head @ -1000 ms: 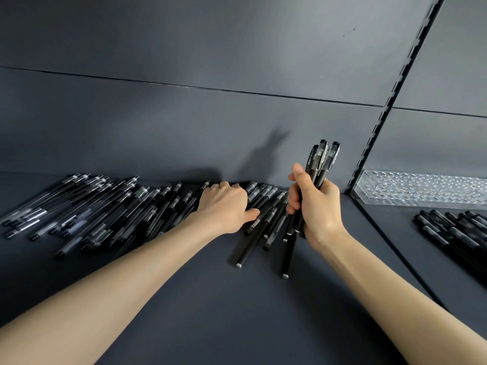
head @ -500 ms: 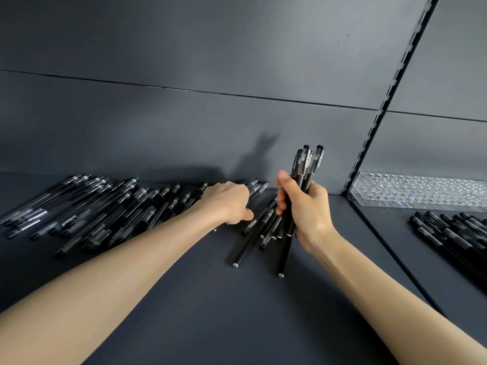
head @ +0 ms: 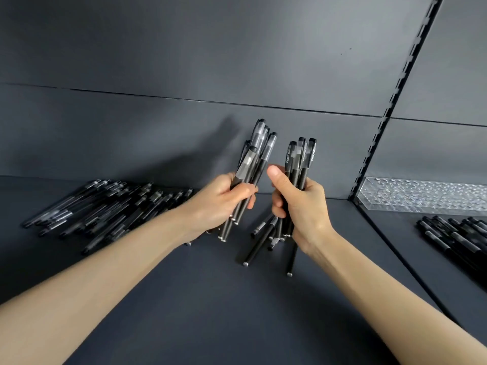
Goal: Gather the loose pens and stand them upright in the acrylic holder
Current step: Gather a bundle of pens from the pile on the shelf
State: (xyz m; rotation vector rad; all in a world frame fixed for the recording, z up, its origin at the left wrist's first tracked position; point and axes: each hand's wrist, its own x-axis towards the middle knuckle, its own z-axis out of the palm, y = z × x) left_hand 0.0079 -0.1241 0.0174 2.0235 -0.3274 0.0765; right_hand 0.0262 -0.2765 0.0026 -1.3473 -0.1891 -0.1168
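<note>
My left hand (head: 224, 204) grips a bundle of several black pens (head: 257, 151), caps up and tilted right, lifted off the dark shelf (head: 210, 299). Close beside it, my right hand (head: 303, 206) holds a second bunch of black pens (head: 301, 156) nearly upright, thumb raised. A few loose pens (head: 259, 243) lie on the shelf below and between the hands. A large heap of black pens (head: 105, 206) lies at the left. The clear acrylic holder (head: 421, 196), with rows of holes, stands at the far right against the back wall; no pens stand in it.
A slotted black upright (head: 390, 106) divides the back wall, and a seam splits the shelf just left of the holder. More black pens (head: 458, 235) lie on the right section in front of the holder. Grey wall panels close the back.
My left hand, which lay over pens on the shelf, has lifted a bundle of them upright and brought it beside the right hand's bunch. The right hand stayed roughly in place.
</note>
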